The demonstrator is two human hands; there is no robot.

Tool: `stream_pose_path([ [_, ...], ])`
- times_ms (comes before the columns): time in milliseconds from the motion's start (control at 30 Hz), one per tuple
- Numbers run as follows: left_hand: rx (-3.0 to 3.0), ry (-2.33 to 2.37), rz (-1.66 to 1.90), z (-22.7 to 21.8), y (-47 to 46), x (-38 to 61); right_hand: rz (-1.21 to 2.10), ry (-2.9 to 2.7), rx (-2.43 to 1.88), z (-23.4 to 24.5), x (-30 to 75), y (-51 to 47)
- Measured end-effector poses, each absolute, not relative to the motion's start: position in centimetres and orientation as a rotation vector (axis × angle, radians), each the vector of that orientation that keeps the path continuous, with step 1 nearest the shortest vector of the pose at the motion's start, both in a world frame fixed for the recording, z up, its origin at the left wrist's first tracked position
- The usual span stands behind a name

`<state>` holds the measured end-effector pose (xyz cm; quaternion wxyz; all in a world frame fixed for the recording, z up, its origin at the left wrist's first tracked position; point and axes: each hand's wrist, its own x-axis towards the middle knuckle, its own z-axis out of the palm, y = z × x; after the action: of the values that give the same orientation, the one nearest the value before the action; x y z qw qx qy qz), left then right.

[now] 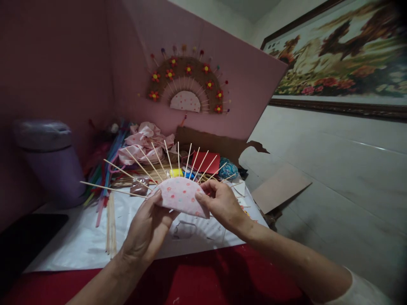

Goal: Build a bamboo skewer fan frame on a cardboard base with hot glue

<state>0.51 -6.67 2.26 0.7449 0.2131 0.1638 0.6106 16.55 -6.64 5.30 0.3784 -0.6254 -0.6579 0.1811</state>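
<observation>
I hold up a half-round piece covered in pink dotted cloth (179,195), with several thin wooden sticks (133,176) fanning out from its curved edge. My left hand (146,228) grips its lower left corner, fingers closed on it. My right hand (220,203) pinches its right end, thumb on the cloth. The piece hangs above a white sheet (79,241) on the table.
A finished fan-shaped craft (187,84) with red flowers hangs on the pink board behind. Loose sticks (111,224), coloured pipe cleaners (104,169), pink cloth (143,142), red paper (206,161) and a purple bin (51,161) lie around. Cardboard (280,186) sticks out at the right.
</observation>
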Motion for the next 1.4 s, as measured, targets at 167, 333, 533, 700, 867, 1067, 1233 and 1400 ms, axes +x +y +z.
stream_pose_path([
  [167, 0.452, 0.385, 1.337, 2.2, -6.6, 0.5, 0.172, -1.766, -1.627, 5.7, 16.1, -7.3],
  [333, 0.453, 0.397, 1.398, 2.8, -6.4, 0.0, -0.030, -1.730, -1.270, 4.9, 16.3, -10.6],
  [533, 0.491, 0.345, 1.399, 3.6, -6.3, -0.7, 1.043, -1.248, -1.292, 1.3, 16.0, -13.0],
  [700, 0.446, 0.330, 1.417, 4.1, -5.9, -1.0, 1.154, -0.989, -1.063, 0.1, 13.8, -12.2],
  [867, 0.424, 0.292, 1.373, 4.1, -6.0, -1.4, 1.099, -0.964, -0.784, 0.8, 12.0, -10.8],
  [1067, 0.423, 0.287, 1.315, 3.7, -6.2, -1.6, 1.082, -0.939, -0.716, 1.5, 11.2, -10.6],
  [1233, 0.540, 0.210, 1.199, 3.9, -7.2, -1.2, 1.081, -0.755, -0.770, 1.0, 10.9, -10.2],
  [1400, 0.671, 0.250, 1.234, 3.6, -7.8, -0.9, 1.176, -0.590, -0.730, 0.0, 11.4, -9.8],
])
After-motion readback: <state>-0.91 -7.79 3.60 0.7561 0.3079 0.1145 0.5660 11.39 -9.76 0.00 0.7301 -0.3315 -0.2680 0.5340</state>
